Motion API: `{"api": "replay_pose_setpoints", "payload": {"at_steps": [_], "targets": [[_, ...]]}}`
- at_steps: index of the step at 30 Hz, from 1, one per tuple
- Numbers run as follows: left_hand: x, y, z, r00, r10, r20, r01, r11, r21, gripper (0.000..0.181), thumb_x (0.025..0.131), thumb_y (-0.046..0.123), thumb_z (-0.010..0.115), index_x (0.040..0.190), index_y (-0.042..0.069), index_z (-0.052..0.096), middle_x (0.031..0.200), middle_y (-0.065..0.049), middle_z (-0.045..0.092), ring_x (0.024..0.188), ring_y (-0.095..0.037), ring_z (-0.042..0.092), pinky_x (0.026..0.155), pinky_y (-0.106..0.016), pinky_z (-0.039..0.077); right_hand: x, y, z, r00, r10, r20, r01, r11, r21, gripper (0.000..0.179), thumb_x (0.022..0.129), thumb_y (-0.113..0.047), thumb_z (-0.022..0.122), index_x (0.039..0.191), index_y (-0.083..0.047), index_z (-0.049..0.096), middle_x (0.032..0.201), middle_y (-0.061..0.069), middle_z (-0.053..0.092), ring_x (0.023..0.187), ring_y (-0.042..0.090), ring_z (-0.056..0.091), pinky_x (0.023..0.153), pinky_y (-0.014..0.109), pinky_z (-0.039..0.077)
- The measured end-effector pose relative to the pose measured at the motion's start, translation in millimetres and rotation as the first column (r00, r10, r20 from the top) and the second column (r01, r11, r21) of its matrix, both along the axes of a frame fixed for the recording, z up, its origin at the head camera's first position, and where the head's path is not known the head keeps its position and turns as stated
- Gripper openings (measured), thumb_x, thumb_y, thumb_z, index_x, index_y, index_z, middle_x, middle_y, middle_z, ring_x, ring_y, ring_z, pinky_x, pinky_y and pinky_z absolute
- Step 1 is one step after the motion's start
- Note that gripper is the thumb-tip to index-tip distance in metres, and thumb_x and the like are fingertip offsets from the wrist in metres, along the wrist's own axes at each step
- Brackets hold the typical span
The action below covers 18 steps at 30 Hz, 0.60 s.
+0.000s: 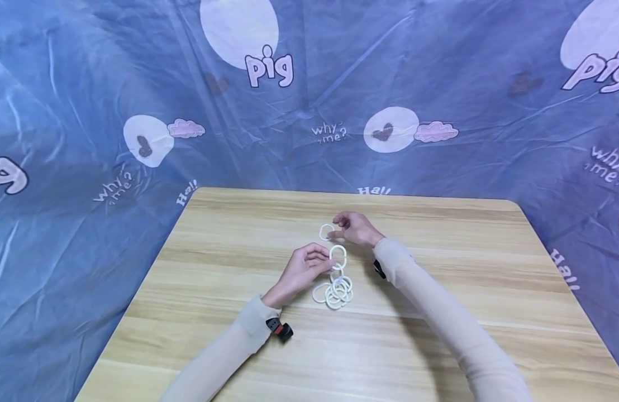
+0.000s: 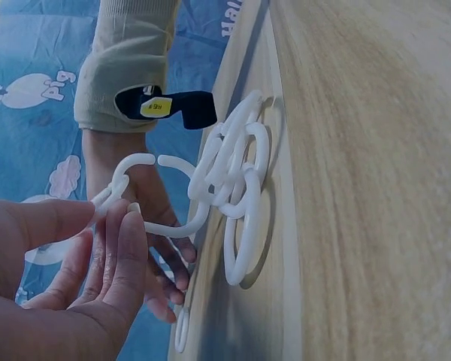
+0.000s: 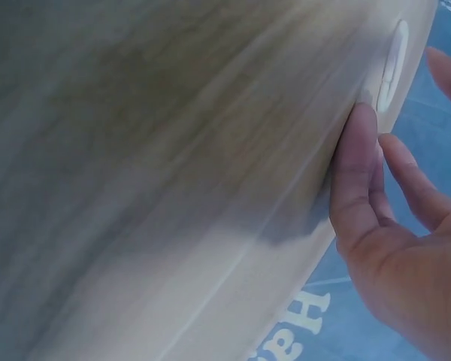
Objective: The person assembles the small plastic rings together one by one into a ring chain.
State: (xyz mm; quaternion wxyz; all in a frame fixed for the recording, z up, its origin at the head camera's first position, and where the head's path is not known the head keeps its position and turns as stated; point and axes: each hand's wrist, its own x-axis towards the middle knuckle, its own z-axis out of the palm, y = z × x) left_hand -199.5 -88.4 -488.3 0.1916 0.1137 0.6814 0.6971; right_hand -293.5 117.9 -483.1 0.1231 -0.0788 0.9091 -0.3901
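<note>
My left hand [image 1: 300, 269] pinches a white plastic oval chain link [image 1: 346, 257] between thumb and fingers, raised over the table. From it a linked C-shaped piece [image 2: 182, 231], with a small gap in its side, leads down to several joined white links [image 2: 227, 154] heaped on the wood. Farther back, a single loose white link [image 1: 320, 232] lies flat on the table. My right hand [image 1: 358, 229] is right beside that link, fingertips low at the tabletop and thumb apart from the fingers. Nothing is gripped in it in the right wrist view.
The wood-grain table [image 1: 214, 245] has rounded far corners. Behind and around it hangs a blue printed cloth [image 1: 299, 100]. A black wrist strap with a small device [image 1: 280, 329] sits on the left sleeve, and another dark strap [image 1: 379, 269] on the right.
</note>
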Motion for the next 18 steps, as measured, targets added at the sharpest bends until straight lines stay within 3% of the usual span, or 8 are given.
{"api": "replay_pose_setpoints", "payload": {"at_steps": [11,18], "targets": [[0.1,-2.8,-1.8,1.000,-0.006,0.003,0.006,1.000,-0.010,0.029,0.095,0.001,0.072,0.120,-0.009,0.060,0.108,-0.024,0.072,0.088,-0.016,0.074,0.093,-0.041,0.066,-2.5,-12,-6.3,0.987,0.076,-0.143,-0.057,0.990,0.131,0.058,0.082,-0.034,0.089,0.126,-0.002,0.068,0.114,0.016,0.069,0.102,0.027,0.063,0.095,0.041,0.056],[0.5,-3.7,-4.5,1.000,-0.024,0.011,0.025,1.000,-0.013,0.030,0.095,-0.001,0.071,0.121,-0.010,0.060,0.106,-0.020,0.073,0.090,-0.019,0.074,0.091,-0.036,0.066,1.5,-17,-10.5,0.985,0.051,-0.163,-0.026,0.989,0.148,0.051,0.082,-0.032,0.089,0.120,-0.005,0.069,0.111,0.014,0.064,0.101,0.026,0.059,0.093,0.040,0.054]]}}
